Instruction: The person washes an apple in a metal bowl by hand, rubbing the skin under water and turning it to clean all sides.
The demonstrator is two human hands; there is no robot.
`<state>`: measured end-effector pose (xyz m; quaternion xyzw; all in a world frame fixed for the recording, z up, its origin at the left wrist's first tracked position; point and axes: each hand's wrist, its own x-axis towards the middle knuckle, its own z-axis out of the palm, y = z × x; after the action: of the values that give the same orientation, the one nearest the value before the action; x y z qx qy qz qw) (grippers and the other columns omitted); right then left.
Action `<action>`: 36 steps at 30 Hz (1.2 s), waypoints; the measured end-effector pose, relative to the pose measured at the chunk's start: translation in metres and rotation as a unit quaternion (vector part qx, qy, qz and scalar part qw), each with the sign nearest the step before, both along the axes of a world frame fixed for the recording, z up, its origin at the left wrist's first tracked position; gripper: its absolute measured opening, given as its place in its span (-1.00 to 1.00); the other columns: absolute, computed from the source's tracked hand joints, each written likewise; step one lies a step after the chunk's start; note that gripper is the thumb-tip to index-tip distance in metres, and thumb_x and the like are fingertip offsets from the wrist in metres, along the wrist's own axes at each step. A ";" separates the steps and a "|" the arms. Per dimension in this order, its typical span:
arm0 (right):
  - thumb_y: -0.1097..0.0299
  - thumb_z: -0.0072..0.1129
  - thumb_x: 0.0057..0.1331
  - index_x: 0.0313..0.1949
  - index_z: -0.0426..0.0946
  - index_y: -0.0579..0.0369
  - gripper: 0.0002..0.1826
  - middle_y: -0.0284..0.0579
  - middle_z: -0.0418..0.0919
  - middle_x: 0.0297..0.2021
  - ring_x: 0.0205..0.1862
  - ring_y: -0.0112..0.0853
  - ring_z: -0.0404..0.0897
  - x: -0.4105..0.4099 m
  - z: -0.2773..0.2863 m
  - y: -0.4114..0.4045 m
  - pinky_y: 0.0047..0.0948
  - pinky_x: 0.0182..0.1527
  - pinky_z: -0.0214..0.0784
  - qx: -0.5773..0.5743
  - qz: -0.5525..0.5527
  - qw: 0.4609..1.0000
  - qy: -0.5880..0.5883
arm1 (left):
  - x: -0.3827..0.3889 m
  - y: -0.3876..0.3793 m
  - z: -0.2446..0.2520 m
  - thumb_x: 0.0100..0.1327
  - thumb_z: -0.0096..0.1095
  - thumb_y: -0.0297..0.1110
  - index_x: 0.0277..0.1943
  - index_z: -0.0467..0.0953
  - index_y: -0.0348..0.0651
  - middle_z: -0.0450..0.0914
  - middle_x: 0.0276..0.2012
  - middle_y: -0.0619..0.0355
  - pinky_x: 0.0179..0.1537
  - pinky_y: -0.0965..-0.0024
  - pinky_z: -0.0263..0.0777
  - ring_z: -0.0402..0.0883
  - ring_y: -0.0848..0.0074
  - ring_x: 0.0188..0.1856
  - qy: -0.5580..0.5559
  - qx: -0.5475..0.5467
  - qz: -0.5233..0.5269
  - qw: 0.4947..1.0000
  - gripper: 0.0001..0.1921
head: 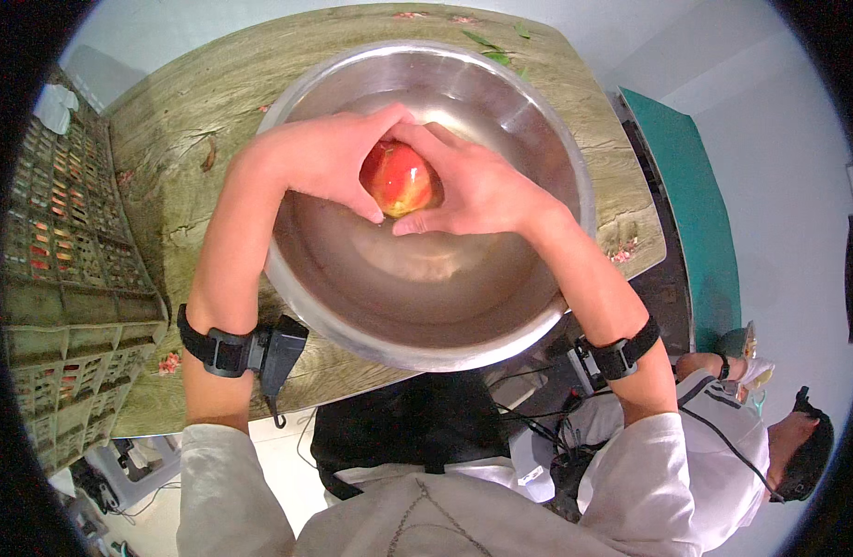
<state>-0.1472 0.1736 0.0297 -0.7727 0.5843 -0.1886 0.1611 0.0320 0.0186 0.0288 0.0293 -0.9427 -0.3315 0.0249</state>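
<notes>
A red and yellow fruit, apparently an apple (400,181), lies between my two hands over a large round stainless steel basin (426,358). My left hand (336,160) curves around its left side, and my right hand (472,181) curves around its right side. Both hands touch the fruit, with the fingertips meeting or nearly meeting above it and the thumbs close together below. Clear water seems to stand in the basin. The far side of the fruit and some of my fingers are hidden.
A plastic crate (85,299) with reddish things inside stands at the left. The basin rests on a wood-patterned table (190,83), with green leaves (496,57) near its far edge. A co-worker (726,432) is at the lower right, beside a green board (691,202).
</notes>
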 end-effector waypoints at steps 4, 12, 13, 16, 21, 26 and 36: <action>-0.41 0.14 0.30 0.45 0.16 -0.08 -0.07 0.30 0.58 0.02 0.02 0.22 0.62 0.005 0.004 0.001 0.09 0.06 0.46 0.020 -0.086 0.993 0.075 | 0.000 0.002 -0.001 -0.12 0.67 -0.33 0.37 0.19 -0.23 0.58 0.15 -0.20 0.25 0.13 0.46 0.58 -0.02 0.19 0.029 -0.004 0.008 1.000 -0.02; -0.29 -0.47 0.55 0.08 0.65 -0.16 -0.30 0.20 0.71 -0.19 -0.06 0.18 0.67 0.004 0.011 -0.018 0.13 0.13 0.48 0.060 -0.171 0.972 0.151 | 0.000 0.004 0.003 -0.02 0.64 -0.16 0.39 0.20 -0.25 0.57 0.16 -0.27 0.24 0.10 0.44 0.57 -0.06 0.19 -0.051 -0.055 0.069 0.995 -0.03; -0.28 -0.48 0.56 0.06 0.66 -0.15 -0.29 0.21 0.71 -0.18 -0.04 0.17 0.66 0.002 0.010 -0.023 0.13 0.14 0.47 0.067 -0.163 0.975 0.133 | 0.000 0.004 0.003 -0.01 0.64 -0.17 0.39 0.20 -0.27 0.55 0.18 -0.26 0.27 0.11 0.42 0.55 -0.06 0.22 -0.104 -0.066 0.100 0.987 -0.04; -0.30 -0.50 0.55 0.08 0.66 -0.17 -0.27 0.21 0.70 -0.11 0.05 0.16 0.63 -0.006 0.005 -0.036 0.13 0.18 0.44 0.071 -0.156 0.982 0.078 | 0.000 0.006 0.005 0.02 0.63 -0.15 0.34 0.24 -0.30 0.56 0.15 -0.29 0.25 0.10 0.43 0.56 -0.09 0.20 -0.112 -0.098 0.130 0.980 -0.10; -0.55 -0.28 0.35 0.15 0.61 -0.12 -0.15 0.14 0.69 -0.01 0.11 0.12 0.62 -0.010 0.003 -0.044 0.04 0.21 0.43 0.119 -0.102 0.988 -0.017 | 0.003 0.006 0.006 0.04 0.61 -0.17 0.31 0.27 -0.30 0.62 0.03 -0.29 0.15 0.07 0.50 0.62 -0.12 0.10 -0.137 -0.105 0.131 0.976 -0.15; -0.53 0.31 0.01 0.20 0.44 0.07 0.01 0.18 0.68 -0.08 0.04 0.08 0.64 -0.009 0.010 -0.035 -0.04 0.14 0.41 0.137 -0.033 0.990 0.010 | 0.008 0.008 0.003 0.07 0.54 -0.13 0.01 0.51 -0.29 0.70 -0.20 -0.22 -0.01 0.05 0.53 0.69 -0.06 -0.09 -0.058 -0.144 0.091 0.984 -0.45; -0.44 0.44 -0.01 0.28 0.32 0.06 0.07 0.20 0.65 -0.06 0.06 0.12 0.61 -0.004 0.025 -0.030 -0.02 0.12 0.42 0.122 0.023 0.990 0.063 | 0.011 0.004 0.011 0.03 0.57 -0.28 0.12 0.46 -0.27 0.67 -0.09 -0.20 0.03 0.09 0.49 0.63 -0.08 0.01 -0.115 -0.134 0.063 0.982 -0.40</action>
<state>-0.1509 0.1435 0.0546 -0.7710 0.5937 -0.0634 0.2215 0.0428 0.0228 0.0396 0.1229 -0.9714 -0.1944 -0.0593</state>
